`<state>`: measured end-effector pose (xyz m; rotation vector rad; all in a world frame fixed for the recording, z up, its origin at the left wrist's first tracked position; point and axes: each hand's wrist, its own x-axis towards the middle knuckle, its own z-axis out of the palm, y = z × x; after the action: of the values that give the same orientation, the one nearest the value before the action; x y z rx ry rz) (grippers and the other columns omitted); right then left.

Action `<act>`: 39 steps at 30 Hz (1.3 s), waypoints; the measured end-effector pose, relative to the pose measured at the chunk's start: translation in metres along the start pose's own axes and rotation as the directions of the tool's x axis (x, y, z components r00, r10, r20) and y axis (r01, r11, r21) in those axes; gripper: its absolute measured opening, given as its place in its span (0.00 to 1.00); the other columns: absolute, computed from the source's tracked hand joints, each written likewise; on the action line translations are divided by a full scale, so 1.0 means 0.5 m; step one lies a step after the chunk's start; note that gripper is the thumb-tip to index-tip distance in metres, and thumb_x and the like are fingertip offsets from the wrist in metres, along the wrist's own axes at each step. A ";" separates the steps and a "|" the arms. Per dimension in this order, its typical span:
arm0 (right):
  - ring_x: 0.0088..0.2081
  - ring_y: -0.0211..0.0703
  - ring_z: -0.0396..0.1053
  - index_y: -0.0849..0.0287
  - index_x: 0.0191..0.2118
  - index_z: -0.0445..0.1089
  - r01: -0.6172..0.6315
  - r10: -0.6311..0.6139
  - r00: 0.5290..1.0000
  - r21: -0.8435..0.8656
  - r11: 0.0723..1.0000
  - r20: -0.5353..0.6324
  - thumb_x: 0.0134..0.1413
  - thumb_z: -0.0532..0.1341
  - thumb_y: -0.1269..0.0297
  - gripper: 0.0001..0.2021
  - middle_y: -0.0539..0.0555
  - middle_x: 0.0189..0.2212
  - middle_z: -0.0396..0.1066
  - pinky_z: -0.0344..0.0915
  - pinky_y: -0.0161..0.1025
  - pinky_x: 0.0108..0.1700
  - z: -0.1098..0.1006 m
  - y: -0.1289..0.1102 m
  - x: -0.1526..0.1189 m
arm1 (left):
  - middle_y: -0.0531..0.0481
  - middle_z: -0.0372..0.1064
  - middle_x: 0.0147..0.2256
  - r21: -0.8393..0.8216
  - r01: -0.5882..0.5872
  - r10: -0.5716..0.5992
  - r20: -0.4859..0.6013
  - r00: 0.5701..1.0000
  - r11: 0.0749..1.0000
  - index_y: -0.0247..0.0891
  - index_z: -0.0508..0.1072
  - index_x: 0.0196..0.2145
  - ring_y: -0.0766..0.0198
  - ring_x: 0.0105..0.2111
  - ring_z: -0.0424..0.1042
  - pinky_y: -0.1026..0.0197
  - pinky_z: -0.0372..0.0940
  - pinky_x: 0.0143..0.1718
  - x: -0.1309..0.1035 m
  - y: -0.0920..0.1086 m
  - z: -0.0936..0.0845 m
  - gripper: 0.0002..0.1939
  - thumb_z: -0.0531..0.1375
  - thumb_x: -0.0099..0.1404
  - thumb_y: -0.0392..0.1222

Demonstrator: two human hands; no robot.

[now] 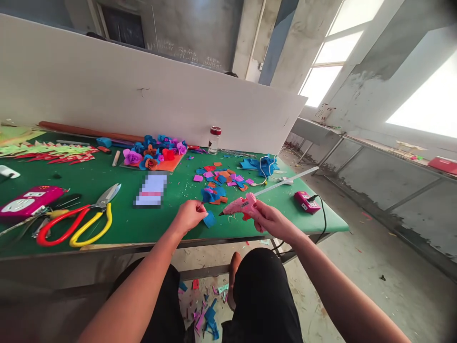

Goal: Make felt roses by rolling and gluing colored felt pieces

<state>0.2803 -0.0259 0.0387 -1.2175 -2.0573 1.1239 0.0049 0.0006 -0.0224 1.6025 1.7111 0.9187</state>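
My right hand (268, 220) grips a pink hot glue gun (240, 205) by its handle. A long translucent glue stick (289, 182) juts from its back, and the dark nozzle points left toward my left hand. My left hand (189, 218) is closed in a pinch, with a blue paper petal (209, 219) at its fingertips. Just beyond those fingers is a blue paper flower (211, 194); whether it touches them I cannot tell. Behind both hands lie loose cut paper pieces (223, 177) in blue, orange, pink and purple.
Finished paper flowers (153, 152) sit at the back. Red-and-yellow-handled scissors (84, 216) and a magenta power strip (32, 202) lie left. A lidded glass jar (214, 140) stands near the white board (153, 90). A pink socket block (307, 202) with a black cord is right.
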 end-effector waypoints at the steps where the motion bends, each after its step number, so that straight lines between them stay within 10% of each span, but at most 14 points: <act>1: 0.22 0.35 0.59 0.57 0.41 0.66 0.016 -0.015 1.000 -0.046 0.999 0.016 0.65 0.52 0.43 0.20 0.46 0.25 0.65 0.58 0.34 0.27 0.004 -0.006 0.001 | 0.54 0.66 0.19 0.011 -0.001 0.001 0.003 1.000 1.000 0.39 0.69 0.19 0.63 0.24 0.66 0.62 0.54 0.27 0.000 0.001 0.000 0.04 0.61 0.48 0.37; 11: 0.29 0.41 0.66 0.54 0.42 0.62 0.144 -0.134 0.990 -0.353 0.924 0.052 0.67 0.51 0.53 0.11 0.53 0.34 0.74 0.59 0.36 0.33 0.029 -0.003 0.020 | 0.53 0.68 0.21 0.061 -0.024 0.024 0.012 1.000 0.998 0.39 0.72 0.20 0.62 0.27 0.69 0.63 0.55 0.28 -0.006 0.003 0.002 0.03 0.61 0.50 0.36; 39: 0.38 0.49 0.73 0.53 0.47 0.61 0.211 -0.205 0.977 -0.426 0.880 0.062 0.69 0.49 0.54 0.11 0.55 0.35 0.73 0.65 0.40 0.40 0.050 0.000 0.021 | 0.53 0.69 0.20 0.085 -0.034 0.032 0.019 0.999 0.996 0.38 0.72 0.20 0.61 0.27 0.70 0.62 0.56 0.28 -0.009 0.010 0.001 0.04 0.62 0.50 0.34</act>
<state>0.2567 -0.0267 0.0254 -1.1402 -2.4647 0.5939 0.0083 -0.0036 -0.0187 1.6936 1.7376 0.8551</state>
